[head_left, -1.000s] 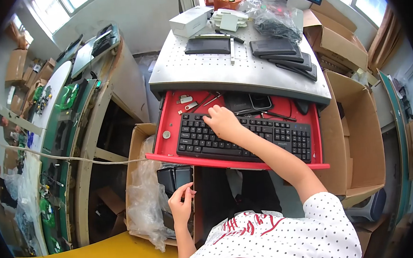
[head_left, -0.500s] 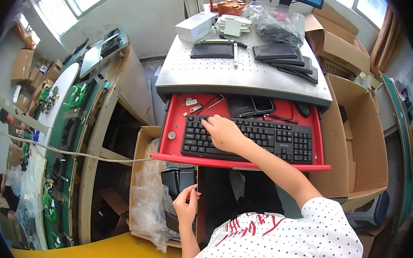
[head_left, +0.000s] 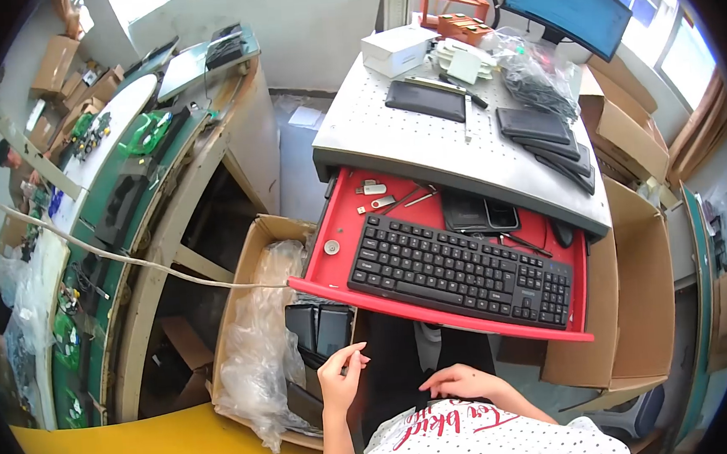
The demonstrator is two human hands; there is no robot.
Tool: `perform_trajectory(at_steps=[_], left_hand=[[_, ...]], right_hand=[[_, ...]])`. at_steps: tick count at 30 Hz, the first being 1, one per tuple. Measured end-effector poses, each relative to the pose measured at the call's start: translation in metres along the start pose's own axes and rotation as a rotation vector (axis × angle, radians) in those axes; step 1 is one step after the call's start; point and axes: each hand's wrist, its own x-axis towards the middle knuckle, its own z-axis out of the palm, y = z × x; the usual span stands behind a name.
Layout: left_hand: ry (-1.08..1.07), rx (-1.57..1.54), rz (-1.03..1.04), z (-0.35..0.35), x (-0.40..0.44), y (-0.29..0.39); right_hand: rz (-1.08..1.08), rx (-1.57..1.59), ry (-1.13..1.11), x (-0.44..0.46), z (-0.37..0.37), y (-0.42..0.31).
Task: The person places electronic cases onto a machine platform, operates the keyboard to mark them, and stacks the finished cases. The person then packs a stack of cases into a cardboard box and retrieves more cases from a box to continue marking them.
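Observation:
My left hand (head_left: 340,375) is raised above the right edge of an open cardboard box (head_left: 220,365). Its fingers are loosely bent, with the tips a little apart and nothing visible between them. My right hand (head_left: 463,381) is at my lap, fingers stretched out, holding nothing. Ahead of both hands, a black keyboard (head_left: 459,271) lies slantwise in a pulled-out red drawer (head_left: 320,268). Behind the keyboard are USB sticks (head_left: 371,190), a black pouch (head_left: 462,213) and a mouse (head_left: 562,232). Flat black devices (head_left: 334,328) and clear plastic wrap (head_left: 258,344) fill the box.
Above the drawer, the perforated metal tabletop (head_left: 356,126) carries a white box (head_left: 398,52), black cases (head_left: 533,125), bagged cables (head_left: 539,80) and a monitor (head_left: 567,2). Large cartons (head_left: 638,292) stand at right. A cable (head_left: 130,264) crosses the left side. A person (head_left: 18,171) sits at the far-left bench.
My right hand has left the keyboard and come back to my lap. My left hand keeps nearly the same pose. The view has turned, shifting the desk to the right.

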Motion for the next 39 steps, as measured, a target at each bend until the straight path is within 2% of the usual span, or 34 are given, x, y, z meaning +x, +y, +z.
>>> perform_trajectory(at_steps=[2,4,5,8,9,12,15,26,31,32,34,36,39], left_hand=[[0.007,-0.003,-0.012,-0.004,0.003,-0.005],[0.013,0.007,-0.024,-0.008,0.005,-0.007],[0.011,0.016,-0.016,-0.010,0.007,-0.009],[0.015,-0.008,-0.016,-0.013,0.012,-0.013],[0.015,-0.010,-0.015,-0.014,0.013,-0.014],[0.012,-0.012,-0.014,-0.015,0.016,-0.018],[0.004,-0.009,-0.017,-0.016,0.020,-0.018],[-0.003,0.043,0.040,-0.009,0.013,-0.001],[0.118,0.029,0.053,0.003,0.007,0.007],[0.116,0.095,0.105,0.001,0.007,0.003],[0.154,0.016,0.197,0.010,0.009,0.011],[0.199,0.113,0.525,0.025,0.019,0.021],[0.104,0.541,0.656,0.036,0.024,0.044]], right_hand=[[0.136,0.197,0.174,0.013,-0.010,0.034],[0.099,0.485,0.277,0.020,-0.023,0.060],[0.042,0.671,0.271,0.024,-0.029,0.070],[0.043,0.863,0.285,0.031,-0.042,0.084],[0.048,0.796,0.290,0.034,-0.048,0.095],[0.075,0.862,0.287,0.041,-0.058,0.110],[0.019,1.025,0.227,0.041,-0.064,0.114],[-0.107,1.010,0.150,0.044,-0.062,0.135],[-0.153,1.031,0.076,0.041,-0.066,0.139],[-0.162,1.038,0.059,0.041,-0.067,0.140],[-0.187,1.074,0.040,0.040,-0.068,0.141],[-0.212,1.096,0.023,0.039,-0.069,0.144],[-0.243,1.105,0.021,0.041,-0.070,0.147]])
